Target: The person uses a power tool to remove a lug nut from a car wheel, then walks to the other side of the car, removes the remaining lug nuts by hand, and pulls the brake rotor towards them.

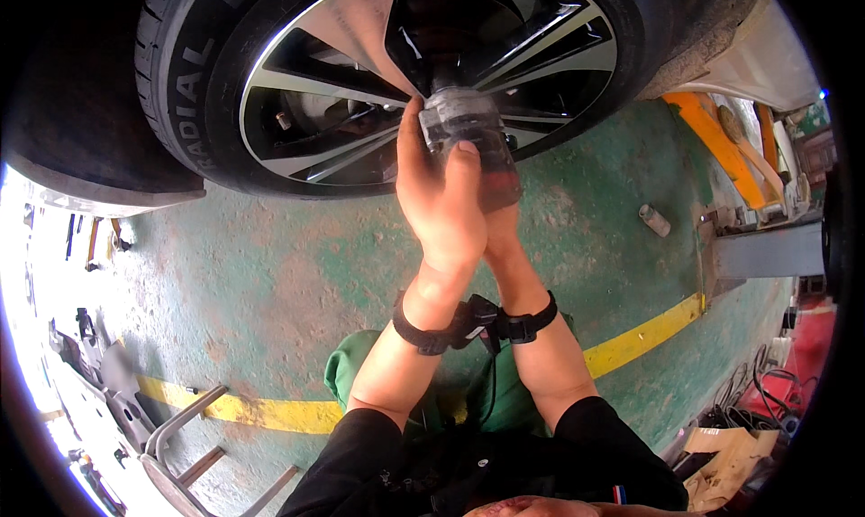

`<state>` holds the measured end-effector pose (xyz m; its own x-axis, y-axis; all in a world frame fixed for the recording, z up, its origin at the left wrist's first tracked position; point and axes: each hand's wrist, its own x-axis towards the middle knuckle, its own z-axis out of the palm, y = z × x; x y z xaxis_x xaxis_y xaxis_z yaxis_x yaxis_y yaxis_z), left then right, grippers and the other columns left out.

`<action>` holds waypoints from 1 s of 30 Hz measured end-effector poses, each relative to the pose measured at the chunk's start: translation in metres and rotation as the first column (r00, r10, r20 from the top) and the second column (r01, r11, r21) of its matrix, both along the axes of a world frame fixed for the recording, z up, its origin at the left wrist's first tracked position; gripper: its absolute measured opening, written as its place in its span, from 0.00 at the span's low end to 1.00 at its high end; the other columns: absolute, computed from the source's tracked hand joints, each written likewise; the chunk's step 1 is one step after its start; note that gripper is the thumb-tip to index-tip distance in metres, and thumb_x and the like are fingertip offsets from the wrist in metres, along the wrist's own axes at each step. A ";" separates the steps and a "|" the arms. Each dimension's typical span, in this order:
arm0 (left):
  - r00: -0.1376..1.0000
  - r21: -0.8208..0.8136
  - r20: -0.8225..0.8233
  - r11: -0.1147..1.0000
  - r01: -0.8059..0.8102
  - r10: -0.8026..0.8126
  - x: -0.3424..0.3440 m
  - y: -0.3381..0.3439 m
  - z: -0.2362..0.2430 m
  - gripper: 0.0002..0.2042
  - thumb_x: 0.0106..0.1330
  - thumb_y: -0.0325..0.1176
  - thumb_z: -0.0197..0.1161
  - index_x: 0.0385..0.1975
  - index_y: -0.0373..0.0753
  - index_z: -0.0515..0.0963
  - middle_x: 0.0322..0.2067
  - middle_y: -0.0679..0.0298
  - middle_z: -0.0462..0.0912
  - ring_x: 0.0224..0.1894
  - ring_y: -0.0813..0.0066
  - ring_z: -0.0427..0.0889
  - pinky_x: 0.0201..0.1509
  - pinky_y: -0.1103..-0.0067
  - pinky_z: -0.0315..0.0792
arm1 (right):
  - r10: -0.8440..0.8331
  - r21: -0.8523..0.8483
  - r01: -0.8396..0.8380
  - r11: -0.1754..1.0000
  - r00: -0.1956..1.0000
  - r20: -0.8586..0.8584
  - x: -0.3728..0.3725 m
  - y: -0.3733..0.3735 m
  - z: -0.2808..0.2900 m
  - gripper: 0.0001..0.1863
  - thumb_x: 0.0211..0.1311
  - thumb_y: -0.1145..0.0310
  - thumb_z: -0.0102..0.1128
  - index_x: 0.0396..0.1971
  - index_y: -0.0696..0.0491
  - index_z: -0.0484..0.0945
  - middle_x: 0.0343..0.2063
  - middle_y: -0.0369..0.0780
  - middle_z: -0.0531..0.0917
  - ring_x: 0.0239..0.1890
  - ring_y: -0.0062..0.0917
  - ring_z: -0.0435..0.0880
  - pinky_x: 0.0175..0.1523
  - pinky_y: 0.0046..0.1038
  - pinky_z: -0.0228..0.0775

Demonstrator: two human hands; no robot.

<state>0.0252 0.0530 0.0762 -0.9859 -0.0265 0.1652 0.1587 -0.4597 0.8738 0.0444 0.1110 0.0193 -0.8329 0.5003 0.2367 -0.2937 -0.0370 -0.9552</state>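
Observation:
In front of me is a car wheel with a black and silver alloy rim (329, 156) and a black tyre (176, 84). A dark impact wrench (468, 125) with a grey metal front points into the wheel's hub area; where its tip meets the wheel is hard to make out. My left hand (441, 201) is closed on the wrench's left side, thumb on top and index finger stretched forward along it. Behind it, my right hand (503, 228) grips the tool from below, its fingers mostly hidden. Both wrists wear black straps.
Green, worn floor (270, 274) lies below, crossed by a yellow line (270, 415). A small can (654, 220) is on its side at right, near a grey lift arm (770, 249) and an orange metal part (716, 147). A metal-framed stool (185, 427) stands lower left; cardboard (725, 463) lies lower right.

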 end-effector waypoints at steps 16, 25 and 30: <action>1.000 -0.005 -0.003 1.000 0.010 -0.010 -0.001 -0.001 -0.005 0.26 0.67 0.28 0.54 0.66 0.29 0.67 0.52 0.57 0.79 0.51 0.70 0.78 0.60 0.76 0.71 | -0.053 0.198 0.043 0.979 0.998 0.044 -0.001 0.004 -0.002 0.23 0.51 0.66 0.77 0.47 0.56 0.81 0.40 0.39 0.88 0.44 0.19 0.85 0.49 0.27 0.77; 0.993 0.056 -0.017 0.992 0.116 -0.115 -0.003 -0.002 -0.014 0.28 0.68 0.26 0.57 0.70 0.33 0.63 0.56 0.57 0.77 0.54 0.68 0.77 0.63 0.74 0.70 | -0.005 0.300 -0.031 0.953 0.993 0.119 0.001 0.015 0.003 0.28 0.52 0.64 0.75 0.54 0.54 0.78 0.46 0.41 0.87 0.49 0.22 0.85 0.53 0.29 0.76; 0.974 -0.046 -0.001 0.973 0.228 -0.228 -0.005 -0.015 0.009 0.33 0.65 0.25 0.65 0.71 0.30 0.59 0.59 0.54 0.74 0.58 0.66 0.76 0.65 0.73 0.69 | -0.055 0.595 0.031 0.803 0.998 0.022 -0.005 0.008 0.004 0.30 0.59 0.63 0.70 0.60 0.53 0.72 0.57 0.41 0.80 0.60 0.34 0.79 0.63 0.35 0.69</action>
<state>0.0205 0.0381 0.0856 -0.9641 0.2062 0.1675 0.0601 -0.4448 0.8936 0.0399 0.1189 0.0230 -0.8278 0.3074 0.4694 -0.2457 0.5534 -0.7959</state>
